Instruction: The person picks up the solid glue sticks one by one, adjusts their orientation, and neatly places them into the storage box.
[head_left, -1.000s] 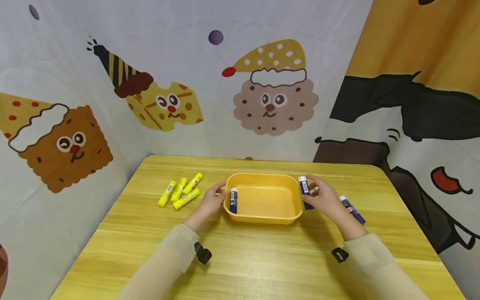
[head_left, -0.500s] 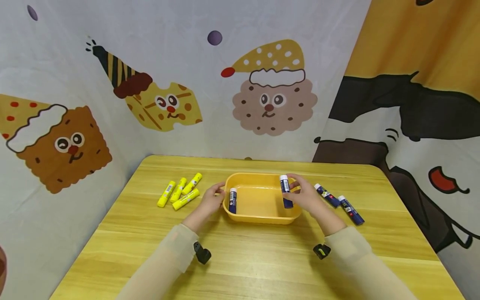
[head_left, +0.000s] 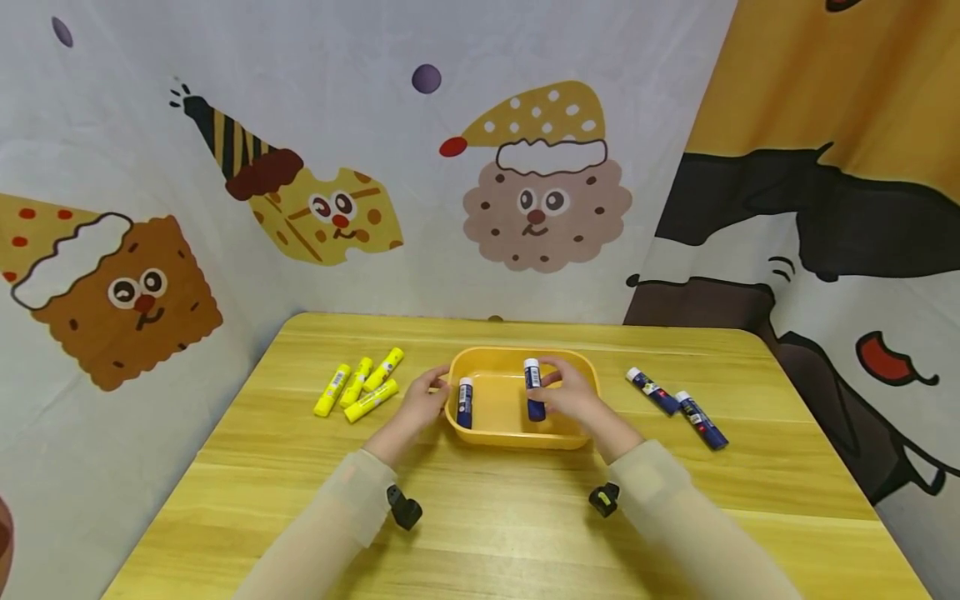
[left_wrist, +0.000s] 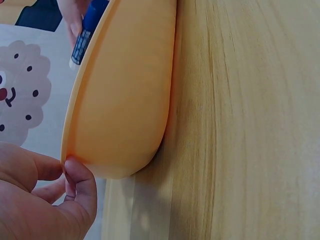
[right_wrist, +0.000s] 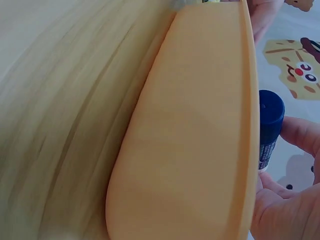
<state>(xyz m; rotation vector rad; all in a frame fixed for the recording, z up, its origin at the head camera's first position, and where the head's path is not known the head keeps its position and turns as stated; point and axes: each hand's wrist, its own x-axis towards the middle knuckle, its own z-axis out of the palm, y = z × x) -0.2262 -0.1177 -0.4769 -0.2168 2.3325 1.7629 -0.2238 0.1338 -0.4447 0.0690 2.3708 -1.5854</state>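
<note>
A shallow orange-yellow plastic tray point(head_left: 517, 440) stands on the wooden table. My left hand point(head_left: 425, 398) pinches its left rim between thumb and fingers, plain in the left wrist view, where the hand point(left_wrist: 55, 195) is close up. Over the tray's inside, right of the middle, my right hand point(head_left: 573, 393) holds a dark blue glue stick point(head_left: 534, 390) with a white cap, cap end away from me. The right wrist view shows the blue end of that glue stick point(right_wrist: 270, 117) above the rim. A second blue glue stick point(head_left: 465, 403) lies inside along the tray's left wall.
Two more blue glue sticks point(head_left: 652, 391) point(head_left: 702, 420) lie on the table right of the tray. Several yellow glue sticks point(head_left: 360, 382) lie in a group to its left. A cartoon-printed curtain point(head_left: 450, 208) hangs behind the table point(head_left: 480, 517).
My right hand has carried the blue glue stick leftward from beside the tray's right rim to above its inside. My left hand has stayed on the left rim.
</note>
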